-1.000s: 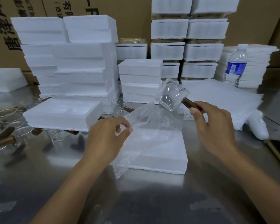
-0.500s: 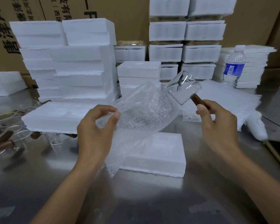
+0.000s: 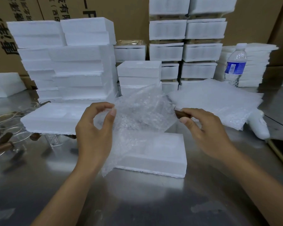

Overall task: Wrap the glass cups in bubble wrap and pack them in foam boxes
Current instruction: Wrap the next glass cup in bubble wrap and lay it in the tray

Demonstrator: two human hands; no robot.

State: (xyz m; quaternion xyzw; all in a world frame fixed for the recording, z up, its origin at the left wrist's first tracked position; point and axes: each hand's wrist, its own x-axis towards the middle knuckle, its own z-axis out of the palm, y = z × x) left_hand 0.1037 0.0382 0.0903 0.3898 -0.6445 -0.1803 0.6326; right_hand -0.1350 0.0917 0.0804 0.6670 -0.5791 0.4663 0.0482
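Observation:
My left hand [image 3: 95, 136] pinches the upper left edge of a clear bubble wrap sheet [image 3: 142, 115] between thumb and forefinger and holds it up. My right hand [image 3: 206, 132] grips the brown wooden handle [image 3: 180, 114] of a glass cup. The cup's glass body lies behind or inside the wrap and barely shows. Under the hanging sheet lies an open white foam box [image 3: 155, 154] on the steel table. A second foam tray [image 3: 54, 118] lies to the left.
Tall stacks of foam boxes [image 3: 75, 62] fill the back. A pile of bubble wrap sheets [image 3: 219, 101] lies at right, with a water bottle [image 3: 235, 64] behind it. Several glass cups with wooden handles [image 3: 5, 139] lie at the left edge. A white tool [image 3: 258, 126] rests at right.
My right hand has lowered the cup from above the table into the raised bubble wrap, so the glass is now covered. My left hand lifted the sheet higher.

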